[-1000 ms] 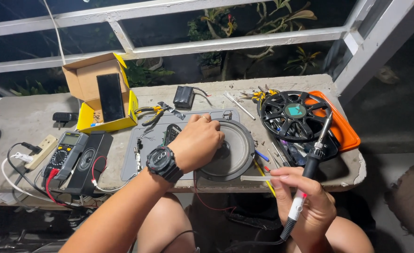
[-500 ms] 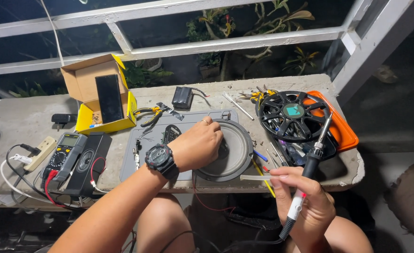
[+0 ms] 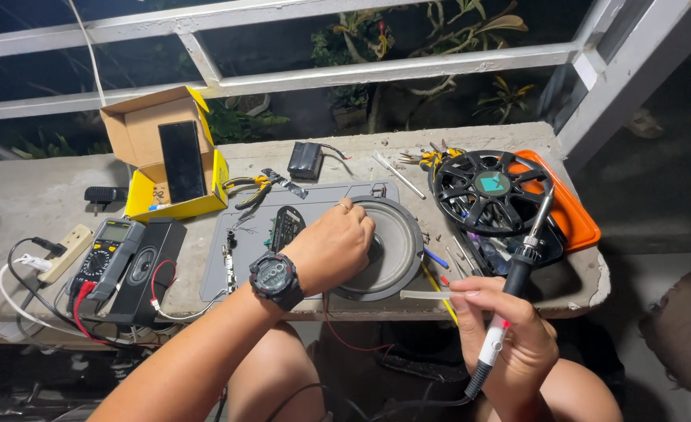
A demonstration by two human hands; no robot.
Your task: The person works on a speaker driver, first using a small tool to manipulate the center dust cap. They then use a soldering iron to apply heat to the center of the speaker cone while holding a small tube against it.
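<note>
Left hand [image 3: 334, 248] on speaker [image 3: 384, 246]

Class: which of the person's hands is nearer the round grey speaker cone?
Left. The left hand rests on the round grey speaker cone; the right hand, gripping a soldering iron, sits below-right, apart.

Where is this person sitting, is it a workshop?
Probably a home balcony ledge used as a repair bench: a concrete ledge under a white railing with plants outside, a multimeter, and a soldering iron in the right hand.
</note>
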